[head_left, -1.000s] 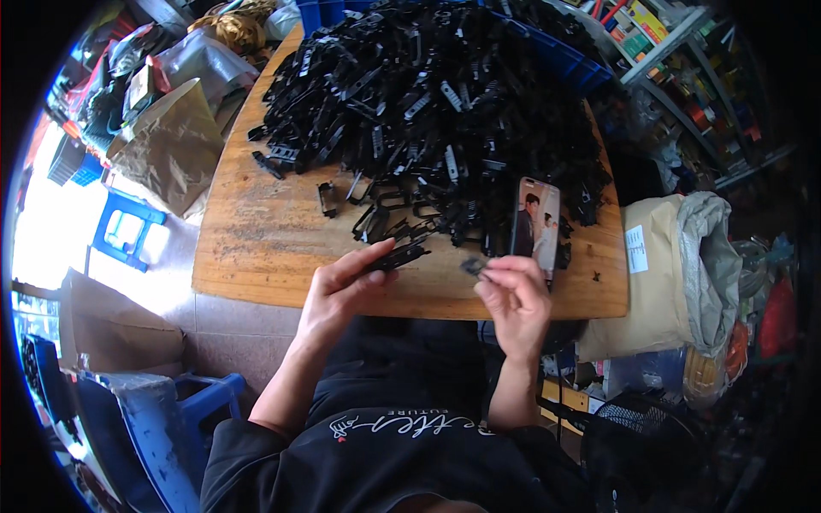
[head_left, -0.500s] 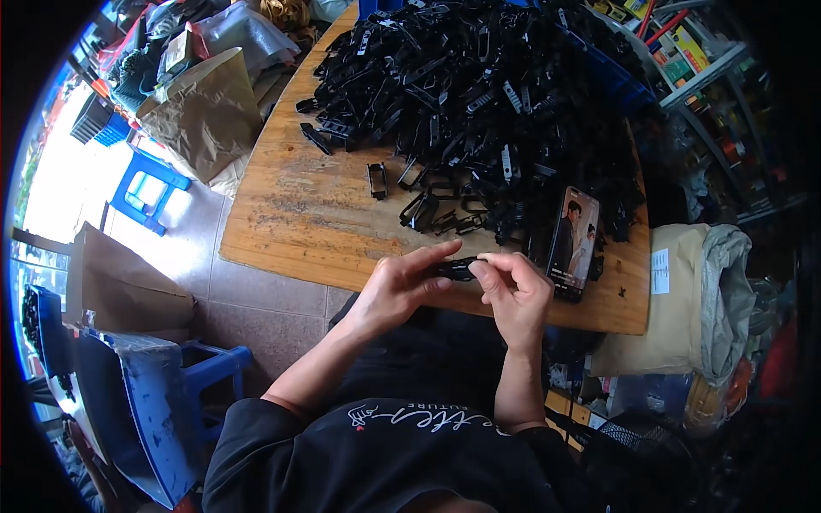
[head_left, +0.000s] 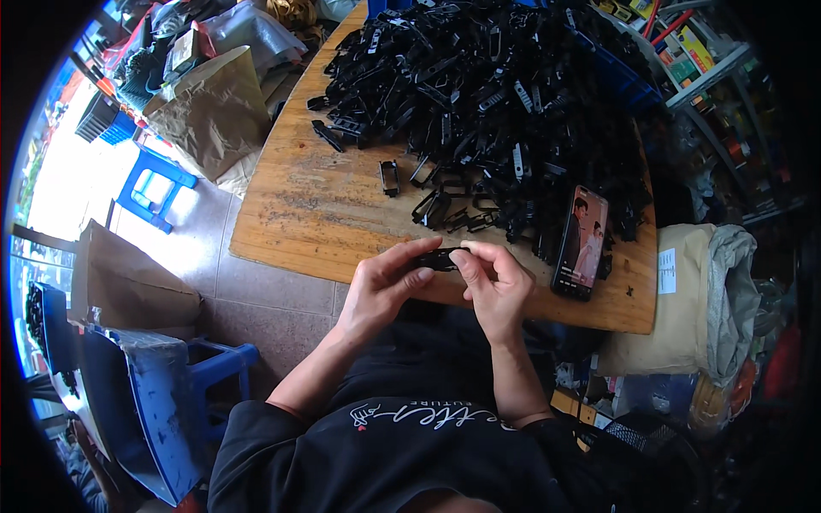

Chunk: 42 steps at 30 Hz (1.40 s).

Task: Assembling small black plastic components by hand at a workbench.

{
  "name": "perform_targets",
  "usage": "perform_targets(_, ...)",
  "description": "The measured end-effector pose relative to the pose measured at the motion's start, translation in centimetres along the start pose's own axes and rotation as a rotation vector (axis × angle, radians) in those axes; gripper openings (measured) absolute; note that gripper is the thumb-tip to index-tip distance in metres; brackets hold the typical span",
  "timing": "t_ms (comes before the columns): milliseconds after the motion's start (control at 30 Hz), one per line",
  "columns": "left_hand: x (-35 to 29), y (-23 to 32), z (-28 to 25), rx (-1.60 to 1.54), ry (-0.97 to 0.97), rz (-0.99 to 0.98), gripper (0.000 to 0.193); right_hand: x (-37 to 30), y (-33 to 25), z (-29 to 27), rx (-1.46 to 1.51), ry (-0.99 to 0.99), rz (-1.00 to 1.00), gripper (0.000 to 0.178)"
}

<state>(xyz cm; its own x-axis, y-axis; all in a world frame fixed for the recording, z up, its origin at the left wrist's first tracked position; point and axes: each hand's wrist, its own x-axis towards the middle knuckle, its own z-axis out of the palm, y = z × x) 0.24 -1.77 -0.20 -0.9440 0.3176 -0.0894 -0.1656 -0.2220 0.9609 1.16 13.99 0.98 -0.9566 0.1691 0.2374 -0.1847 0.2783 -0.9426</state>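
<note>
A small, narrow black plastic part (head_left: 439,259) is held level between my two hands, just above the near edge of the wooden table (head_left: 291,214). My left hand (head_left: 383,280) is closed on its left end, fingers behind and thumb in front. At the other end my right hand (head_left: 496,286) pinches it between thumb and fingers. Beyond them, a big heap of similar black parts (head_left: 462,103) covers the far side of the table. One open rectangular black frame (head_left: 390,178) lies apart from the heap. Fine details of the held part are too small to make out.
A phone (head_left: 581,244) showing a video lies at the table's right, against the heap. A blue crate (head_left: 629,81) sits at the back right. Right of the table stands a pale sack (head_left: 684,299); to the left are paper bags (head_left: 214,107) and a blue stool (head_left: 156,186).
Both hands have shifted slightly left and up in the picture with the black part between them, and the whole scene has slid a little to the right. My grip looks much the same.
</note>
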Motion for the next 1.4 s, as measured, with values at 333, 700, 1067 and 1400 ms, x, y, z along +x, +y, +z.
perform_targets(333,-0.1,0.3,-0.6,-0.048,-0.029,-0.017,0.035,0.2,0.6,0.3,-0.168,-0.029,-0.185,0.025)
perform_targets(700,0.7,1.3,-4.2,-0.139,0.325,0.28,0.03,4.7,0.6,2.1,-0.777,0.028,-0.503,0.037)
perform_targets(1067,0.7,1.6,-3.1,-0.108,0.154,0.022,0.04,3.4,-0.7,0.2,-0.494,-0.047,-0.547,0.035)
perform_targets(1400,0.6,1.2,-1.6,0.187,-0.015,0.086,0.039,2.3,-2.0,-0.6,-0.451,-0.297,-0.712,0.039)
